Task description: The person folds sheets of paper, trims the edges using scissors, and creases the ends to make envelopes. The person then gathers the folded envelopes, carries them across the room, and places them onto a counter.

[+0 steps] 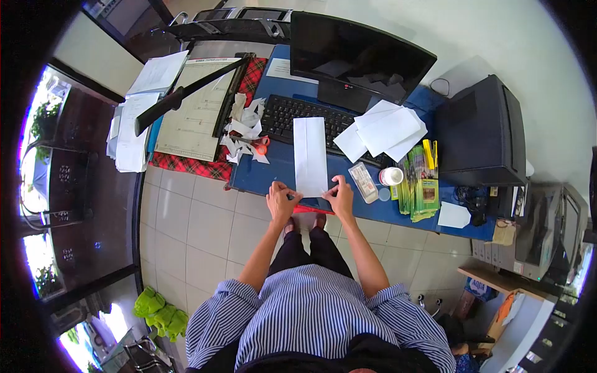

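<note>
Pinches a long white rectangular paper piece (310, 155) by its near corners with left hand (281, 201) and right hand (340, 198), apparently between thumbs and fingertips. Holds it just beyond both, over blue bench (264, 175) and black rectangular keyboard (281, 118).

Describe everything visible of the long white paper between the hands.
The paper is a narrow, upright-running rectangle in this view, plain white, with faint lines like folds or seams along its length. It looks thin and nearly flat. Its far end overlaps the keyboard; its near end is by the front edge of the desk. The left hand and right hand are at its near corners; their exact grip is unclear.
</note>
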`<action>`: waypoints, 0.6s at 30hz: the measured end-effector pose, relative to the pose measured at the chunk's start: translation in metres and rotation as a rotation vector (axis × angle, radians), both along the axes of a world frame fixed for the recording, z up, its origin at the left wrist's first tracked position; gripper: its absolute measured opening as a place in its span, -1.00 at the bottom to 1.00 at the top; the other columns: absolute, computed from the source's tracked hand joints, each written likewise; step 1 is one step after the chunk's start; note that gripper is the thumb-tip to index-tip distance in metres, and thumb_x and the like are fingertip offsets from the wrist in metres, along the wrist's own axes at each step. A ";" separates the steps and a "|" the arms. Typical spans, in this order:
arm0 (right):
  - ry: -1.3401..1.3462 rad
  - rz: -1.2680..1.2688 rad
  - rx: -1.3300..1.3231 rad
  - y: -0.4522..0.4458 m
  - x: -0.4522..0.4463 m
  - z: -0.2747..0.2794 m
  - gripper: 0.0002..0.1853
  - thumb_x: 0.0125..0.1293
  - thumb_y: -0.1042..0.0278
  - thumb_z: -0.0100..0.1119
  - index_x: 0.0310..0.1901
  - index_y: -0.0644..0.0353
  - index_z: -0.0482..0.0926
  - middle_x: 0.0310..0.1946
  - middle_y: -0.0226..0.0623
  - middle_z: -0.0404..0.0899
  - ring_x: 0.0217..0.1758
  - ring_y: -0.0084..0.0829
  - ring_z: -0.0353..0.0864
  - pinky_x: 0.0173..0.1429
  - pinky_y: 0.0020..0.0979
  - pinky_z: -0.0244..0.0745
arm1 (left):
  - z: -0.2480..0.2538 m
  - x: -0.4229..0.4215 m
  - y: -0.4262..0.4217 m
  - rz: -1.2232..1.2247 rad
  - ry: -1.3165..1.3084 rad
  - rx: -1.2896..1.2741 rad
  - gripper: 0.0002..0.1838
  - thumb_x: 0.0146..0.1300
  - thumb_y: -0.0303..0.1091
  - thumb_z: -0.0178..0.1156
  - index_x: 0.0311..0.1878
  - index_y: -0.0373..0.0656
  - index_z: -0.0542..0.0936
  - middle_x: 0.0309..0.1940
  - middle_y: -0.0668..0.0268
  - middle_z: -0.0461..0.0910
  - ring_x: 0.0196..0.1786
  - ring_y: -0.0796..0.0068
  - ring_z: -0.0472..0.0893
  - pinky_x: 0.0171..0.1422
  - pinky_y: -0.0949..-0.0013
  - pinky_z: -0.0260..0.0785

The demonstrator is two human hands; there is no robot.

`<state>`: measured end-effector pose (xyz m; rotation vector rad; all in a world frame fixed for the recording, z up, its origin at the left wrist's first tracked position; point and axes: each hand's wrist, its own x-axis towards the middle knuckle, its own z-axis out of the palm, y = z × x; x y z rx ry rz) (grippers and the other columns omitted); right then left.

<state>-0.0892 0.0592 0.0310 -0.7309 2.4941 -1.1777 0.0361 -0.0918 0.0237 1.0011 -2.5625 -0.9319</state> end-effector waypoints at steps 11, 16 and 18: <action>0.034 -0.130 -0.001 0.005 0.007 -0.006 -0.48 -0.18 0.48 0.41 -0.14 0.06 0.37 -0.70 -0.49 0.33 -0.53 -0.39 0.33 -0.30 -0.34 0.26 | 0.008 0.002 0.009 0.157 -0.061 0.012 -0.82 -0.18 -0.20 0.41 -0.49 -0.03 0.68 -0.22 0.39 0.32 -0.12 0.33 0.36 -0.07 0.28 0.21; 0.024 -0.141 -0.028 0.001 0.006 -0.011 -0.49 -0.16 0.47 0.41 -0.12 0.07 0.38 -0.68 -0.48 0.31 -0.53 -0.37 0.32 -0.30 -0.32 0.26 | 0.013 0.001 0.010 0.107 0.031 -0.119 -0.87 -0.13 -0.25 0.35 -0.44 0.01 0.68 -0.17 0.40 0.35 -0.11 0.34 0.35 -0.08 0.31 0.15; 0.070 -0.173 -0.043 -0.001 0.012 -0.014 -0.50 -0.15 0.46 0.40 -0.12 0.07 0.39 -0.63 -0.47 0.33 -0.53 -0.39 0.30 -0.33 -0.35 0.26 | 0.017 -0.002 0.016 0.028 0.073 -0.293 -0.86 -0.10 -0.24 0.33 -0.40 0.05 0.70 -0.15 0.41 0.38 -0.11 0.35 0.37 -0.04 0.32 0.16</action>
